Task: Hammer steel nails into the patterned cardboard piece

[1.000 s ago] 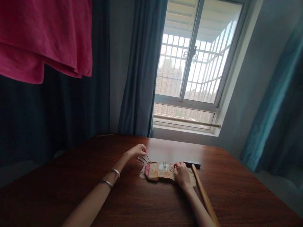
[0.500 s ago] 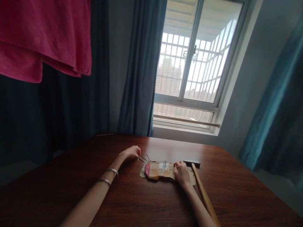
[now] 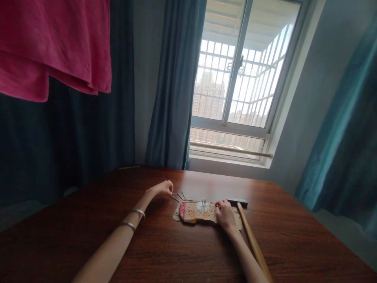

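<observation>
My left hand (image 3: 162, 188) is closed in a pinch at the far left end of a flat, torn-edged patterned piece (image 3: 197, 212). A thin nail appears to stick out from its fingertips. Right beside them, several dark nails (image 3: 180, 196) lie fanned out. My right hand (image 3: 225, 215) presses on the right part of the patterned piece, fingers curled; whether they hold anything is hidden. Three thin nails (image 3: 204, 203) stand up from the middle of the piece. Just right of this hand lies a hammer (image 3: 250, 234) with a black head and a wooden handle.
The brown wooden table (image 3: 176, 251) reaches back to the wall below a barred window (image 3: 232, 78). Blue curtains (image 3: 173, 98) hang at both sides. A pink cloth (image 3: 59, 47) hangs at the upper left.
My left hand has shifted slightly, and the nail at its fingertips now points more sideways to the right. My right hand keeps its place on the patterned piece.
</observation>
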The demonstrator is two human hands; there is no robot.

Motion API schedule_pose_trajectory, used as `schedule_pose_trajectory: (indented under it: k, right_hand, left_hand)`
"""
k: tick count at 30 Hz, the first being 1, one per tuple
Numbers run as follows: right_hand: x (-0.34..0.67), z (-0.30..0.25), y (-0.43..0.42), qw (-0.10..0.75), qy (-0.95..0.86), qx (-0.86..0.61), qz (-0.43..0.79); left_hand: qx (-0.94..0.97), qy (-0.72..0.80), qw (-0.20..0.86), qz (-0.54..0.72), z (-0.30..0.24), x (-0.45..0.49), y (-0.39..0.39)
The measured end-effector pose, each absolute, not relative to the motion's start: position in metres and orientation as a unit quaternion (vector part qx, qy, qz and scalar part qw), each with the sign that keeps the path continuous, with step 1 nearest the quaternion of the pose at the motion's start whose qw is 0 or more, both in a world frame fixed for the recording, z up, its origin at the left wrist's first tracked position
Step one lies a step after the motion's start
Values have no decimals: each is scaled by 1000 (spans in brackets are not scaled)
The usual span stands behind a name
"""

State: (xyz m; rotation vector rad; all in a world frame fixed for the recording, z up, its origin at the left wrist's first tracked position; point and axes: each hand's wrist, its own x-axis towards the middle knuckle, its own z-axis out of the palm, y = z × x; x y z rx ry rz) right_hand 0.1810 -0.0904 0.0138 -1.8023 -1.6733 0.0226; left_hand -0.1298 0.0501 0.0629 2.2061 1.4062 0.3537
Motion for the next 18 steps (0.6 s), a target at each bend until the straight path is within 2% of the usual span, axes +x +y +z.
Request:
schedule_pose_trajectory:
  k: [6, 10, 18]
  right_hand:
    - [175, 29, -95, 457, -631, -626, 37]
    - [161, 41, -98, 547, -617, -555, 113]
    - [149, 43, -99, 610, -572, -480, 265]
  left_hand:
    - [816, 410, 326, 245, 91, -97, 39]
    - [797, 370, 381, 286, 89, -59, 21]
    - [811, 317, 380, 311, 67, -5, -16]
